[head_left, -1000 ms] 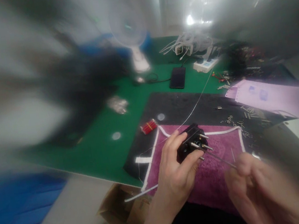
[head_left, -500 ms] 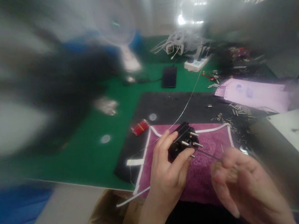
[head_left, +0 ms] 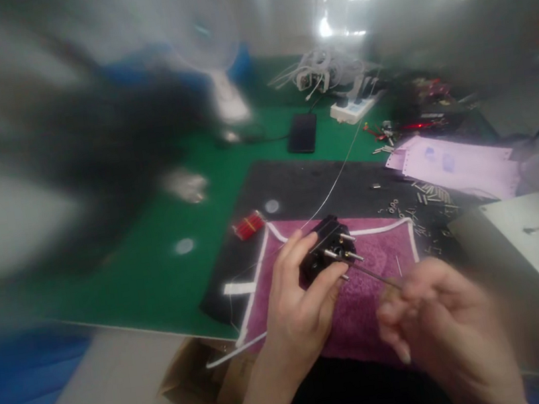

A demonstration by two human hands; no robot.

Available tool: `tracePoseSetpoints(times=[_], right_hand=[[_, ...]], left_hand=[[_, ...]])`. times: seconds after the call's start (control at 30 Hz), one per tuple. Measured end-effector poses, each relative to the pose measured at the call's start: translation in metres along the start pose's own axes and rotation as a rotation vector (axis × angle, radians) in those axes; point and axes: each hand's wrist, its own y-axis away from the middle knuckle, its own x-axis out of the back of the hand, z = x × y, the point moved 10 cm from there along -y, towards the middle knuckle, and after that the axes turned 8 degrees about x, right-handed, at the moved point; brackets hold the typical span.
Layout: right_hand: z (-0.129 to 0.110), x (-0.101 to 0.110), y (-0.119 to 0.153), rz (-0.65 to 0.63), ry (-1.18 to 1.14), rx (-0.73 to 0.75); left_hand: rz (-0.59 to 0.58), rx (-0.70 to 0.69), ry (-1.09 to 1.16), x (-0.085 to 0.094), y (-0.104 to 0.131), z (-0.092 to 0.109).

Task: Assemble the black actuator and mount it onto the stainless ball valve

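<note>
My left hand (head_left: pixel 296 298) grips a black block with metal pins (head_left: pixel 328 240), its fingers over the far side and the thumb along the near side. Several silvery pins stick out of the block toward the right. In my right hand (head_left: pixel 441 318) is a thin dark rod (head_left: pixel 375 275), perhaps a hex key or screwdriver shaft; its grip end is hidden in the fingers. The rod's tip meets the block near my left thumb, and I cannot make out exactly where. Beneath both hands lies a purple cloth with white edging (head_left: pixel 366 322).
A black mat (head_left: pixel 297 181) carries loose metal pins (head_left: pixel 432 196) at right and a bundle of red sticks (head_left: pixel 249 225) at left. Pink papers (head_left: pixel 459 158), a phone (head_left: pixel 302 132) and a power strip (head_left: pixel 351 110) lie farther back. A cardboard box (head_left: pixel 195 386) stands below the edge.
My right hand has turned and its fingers have curled in more around the rod. My left hand still holds the block. The whole view has shifted slightly.
</note>
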Motion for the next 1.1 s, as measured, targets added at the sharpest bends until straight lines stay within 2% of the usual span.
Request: tracePoseSetpoints(times=[0.07,0.1,0.27,0.33,0.37,0.43,0.5,0.53,0.63,0.7,0.77,0.8,0.9,0.97,1.03,1.1], right_hand=[[-0.014,0.010,0.000,0.144,0.182,0.104],[-0.016,0.009,0.000,0.151,0.190,0.107],[0.005,-0.023,0.001,-0.161,-0.206,-0.178],[0.007,-0.022,0.001,-0.186,-0.194,-0.153],[0.004,-0.016,0.000,-0.141,-0.125,-0.096],[-0.006,0.001,-0.002,0.044,0.077,0.046],[-0.013,0.009,-0.001,0.155,0.179,0.099],[-0.011,0.006,-0.001,0.140,0.149,0.067],[0.007,-0.015,-0.001,-0.057,-0.145,-0.147],[0.009,-0.024,-0.001,-0.160,-0.265,-0.202],[0.005,-0.026,-0.003,-0.213,-0.241,-0.160],[0.001,-0.023,-0.006,-0.201,-0.162,-0.102],[-0.021,-0.010,-0.010,-0.044,0.199,0.133],[-0.031,-0.009,-0.007,0.015,0.336,0.206],[-0.033,-0.010,-0.005,0.007,0.365,0.216],[-0.039,-0.014,-0.004,-0.058,0.427,0.281]], left_hand=[[-0.011,-0.004,0.002,-0.001,0.000,0.000],[-0.013,-0.007,-0.001,-0.001,0.000,0.001],[0.002,-0.012,-0.006,0.000,-0.001,0.002],[-0.009,0.000,-0.001,0.000,-0.001,0.001],[-0.014,0.005,0.002,0.000,0.000,0.001],[-0.021,0.007,0.004,0.000,0.000,0.001],[-0.023,-0.001,0.001,0.000,0.000,0.002],[-0.019,-0.011,-0.002,0.000,0.000,0.002],[0.008,-0.024,0.000,0.001,-0.002,0.002],[0.023,-0.024,0.002,0.001,-0.002,0.000],[0.033,-0.026,-0.002,0.000,-0.003,-0.002],[0.035,-0.030,-0.004,0.000,-0.003,-0.002],[0.035,-0.026,-0.003,-0.001,-0.004,-0.004],[0.031,-0.027,0.001,-0.001,-0.003,-0.004],[0.034,-0.030,0.006,0.000,-0.002,-0.004],[0.031,-0.029,0.009,0.000,0.000,-0.003]])
